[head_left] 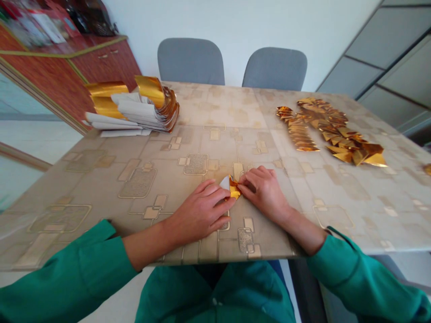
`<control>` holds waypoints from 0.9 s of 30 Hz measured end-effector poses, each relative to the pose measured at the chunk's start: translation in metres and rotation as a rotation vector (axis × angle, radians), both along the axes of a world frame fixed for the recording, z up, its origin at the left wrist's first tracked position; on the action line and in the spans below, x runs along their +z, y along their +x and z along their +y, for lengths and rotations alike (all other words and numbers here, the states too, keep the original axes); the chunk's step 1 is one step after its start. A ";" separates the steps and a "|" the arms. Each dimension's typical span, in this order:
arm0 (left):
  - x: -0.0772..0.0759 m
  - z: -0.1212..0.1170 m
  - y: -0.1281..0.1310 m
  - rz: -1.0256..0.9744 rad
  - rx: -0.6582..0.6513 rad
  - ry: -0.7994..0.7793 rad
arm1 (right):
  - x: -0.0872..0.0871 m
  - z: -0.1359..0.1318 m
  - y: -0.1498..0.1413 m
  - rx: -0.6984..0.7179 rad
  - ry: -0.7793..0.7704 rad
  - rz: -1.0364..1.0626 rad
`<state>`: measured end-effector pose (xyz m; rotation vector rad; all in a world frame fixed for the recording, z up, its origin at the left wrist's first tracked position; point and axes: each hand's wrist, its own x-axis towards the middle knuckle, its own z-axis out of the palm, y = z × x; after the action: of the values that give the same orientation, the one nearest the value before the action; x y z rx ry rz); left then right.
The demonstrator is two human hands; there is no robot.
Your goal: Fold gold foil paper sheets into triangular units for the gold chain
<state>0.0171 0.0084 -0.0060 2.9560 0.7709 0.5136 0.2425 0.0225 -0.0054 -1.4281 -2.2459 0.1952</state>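
Observation:
A small piece of gold foil paper (235,190), partly folded with its pale back showing on one side, lies at the front middle of the table between my hands. My left hand (205,207) holds its left side, the fingers bent over it. On the other side, my right hand (264,190) pinches the right edge between thumb and fingers. Part of the paper is hidden under the fingertips.
At the back left rises a stack of gold foil sheets (151,92) with pale backs. Folded gold paper pieces (340,130) sit in rows at the back right. A patterned cloth covers the table (161,157); two grey chairs (191,60) stand behind it.

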 end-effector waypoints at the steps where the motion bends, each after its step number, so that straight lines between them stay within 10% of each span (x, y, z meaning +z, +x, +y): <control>1: 0.000 0.001 -0.001 0.001 -0.001 0.011 | 0.000 -0.001 0.001 0.036 0.028 -0.042; 14: 0.002 0.014 -0.009 0.006 0.042 0.192 | 0.018 0.005 0.017 0.527 0.086 -0.245; 27: -0.005 0.008 -0.001 0.033 -0.006 0.190 | 0.001 0.009 0.013 0.448 -0.001 0.083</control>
<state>0.0160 0.0166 -0.0111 3.1468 0.7565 0.5689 0.2555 0.0313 -0.0049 -0.8797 -2.4634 0.3908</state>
